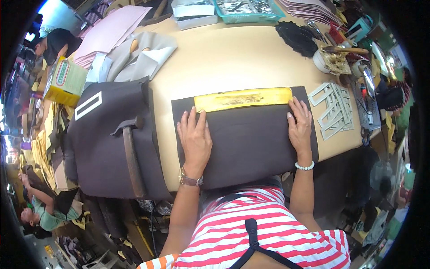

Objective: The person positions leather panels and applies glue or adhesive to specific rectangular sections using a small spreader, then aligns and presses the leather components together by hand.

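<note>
A dark sheet of material (251,143) lies flat in front of me, its near part reaching the table's front edge. Along its far edge rests a long yellow strip (244,99) with a worn, stained middle. My left hand (195,136) lies on the sheet, fingers stretched out, with fingertips at the strip's lower left corner. At the strip's right end, my right hand (299,125) rests with its fingers extended and the tips touching the corner. Neither hand grips anything.
Left of the sheet, a hammer (133,161) and a pale rectangular frame (88,106) lie on a dark stack (107,157). More pale frames (333,110) are piled right. A glue-crusted pot (329,62) with a brush, a teal tray (248,17) and pink sheets (109,33) stand farther back.
</note>
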Demonstrator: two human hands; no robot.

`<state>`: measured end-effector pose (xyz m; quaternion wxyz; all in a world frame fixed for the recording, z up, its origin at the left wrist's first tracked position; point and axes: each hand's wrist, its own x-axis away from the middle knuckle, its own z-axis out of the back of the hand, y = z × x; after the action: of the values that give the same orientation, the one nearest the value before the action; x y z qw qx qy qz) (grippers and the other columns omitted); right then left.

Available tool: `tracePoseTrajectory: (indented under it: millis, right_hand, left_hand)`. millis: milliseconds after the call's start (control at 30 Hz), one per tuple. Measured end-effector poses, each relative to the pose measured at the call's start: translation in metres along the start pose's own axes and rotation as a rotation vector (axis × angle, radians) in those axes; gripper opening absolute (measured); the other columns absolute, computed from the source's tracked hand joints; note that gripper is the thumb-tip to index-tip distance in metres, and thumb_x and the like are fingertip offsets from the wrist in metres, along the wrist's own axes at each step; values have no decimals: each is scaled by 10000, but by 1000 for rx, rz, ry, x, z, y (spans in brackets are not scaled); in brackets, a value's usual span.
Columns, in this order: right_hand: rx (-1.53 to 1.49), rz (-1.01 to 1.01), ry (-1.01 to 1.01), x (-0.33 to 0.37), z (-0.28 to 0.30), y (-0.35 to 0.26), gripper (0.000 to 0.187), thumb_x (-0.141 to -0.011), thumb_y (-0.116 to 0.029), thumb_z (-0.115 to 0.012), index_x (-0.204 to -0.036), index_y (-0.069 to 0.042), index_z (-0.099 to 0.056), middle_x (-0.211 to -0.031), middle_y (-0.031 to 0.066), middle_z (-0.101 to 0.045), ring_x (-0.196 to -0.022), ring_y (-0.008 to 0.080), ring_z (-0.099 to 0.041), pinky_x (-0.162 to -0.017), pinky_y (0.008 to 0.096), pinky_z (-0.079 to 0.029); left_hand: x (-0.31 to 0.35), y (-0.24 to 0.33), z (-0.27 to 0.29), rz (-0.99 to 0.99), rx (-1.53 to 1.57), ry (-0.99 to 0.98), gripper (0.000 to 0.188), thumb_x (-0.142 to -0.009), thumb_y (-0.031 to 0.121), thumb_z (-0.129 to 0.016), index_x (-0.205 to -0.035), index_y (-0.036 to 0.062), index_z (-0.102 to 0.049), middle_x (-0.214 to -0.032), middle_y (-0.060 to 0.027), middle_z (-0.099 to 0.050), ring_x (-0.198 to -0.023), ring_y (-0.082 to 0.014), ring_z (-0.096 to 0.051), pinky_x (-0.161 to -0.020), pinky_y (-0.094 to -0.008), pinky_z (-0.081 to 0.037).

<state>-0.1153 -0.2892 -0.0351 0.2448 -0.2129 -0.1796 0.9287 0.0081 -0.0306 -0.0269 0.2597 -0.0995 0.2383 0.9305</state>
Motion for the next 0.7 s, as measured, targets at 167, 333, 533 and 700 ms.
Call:
tracePoseTrajectory:
  millis: [167, 333, 533, 700]
  right_hand:
    - [22, 21, -6, 1, -1, 1, 352, -883, -142, -512, -1219, -50, -558, -1337, 120, -491, -1267, 336, -390, -1061, 474, -251]
    - [251, 133, 45, -9, 2, -10, 279, -868, -189, -529, -1063, -4, -601, -1232, 115, -529, -1194, 340, -427, -1000, 499, -319]
    - [2, 134, 100, -21, 13, 3, 220, -837, -157, -560, -941, 19, -642, -1097, 137, -595, -1092, 312, -513, -973, 447, -364]
    - [36, 5, 389, -25, 45, 71, 173, -816, -91, -572, -909, 34, -646, -997, 165, -627, -940, 327, -581, -850, 387, -446]
  left_hand:
    - [2, -2, -1, -5, -46, -31, 342, -894, 112, -512, -1230, 60, -554, -1343, -170, -445, -1262, -372, -368, -1039, -517, -277]
    - [-8, 8, 2, -137, -309, -75, 305, -902, 130, -479, -1179, 25, -554, -1372, -119, -424, -1315, -350, -296, -1042, -562, -254]
    - [-19, 12, 7, -212, -316, -149, 375, -852, 60, -476, -1224, 30, -512, -1225, -148, -510, -1222, -316, -417, -1001, -601, -288]
    - [-22, 19, 5, -276, -388, -146, 423, -811, 51, -507, -1231, 101, -533, -1094, -137, -521, -1144, -299, -462, -989, -598, -308]
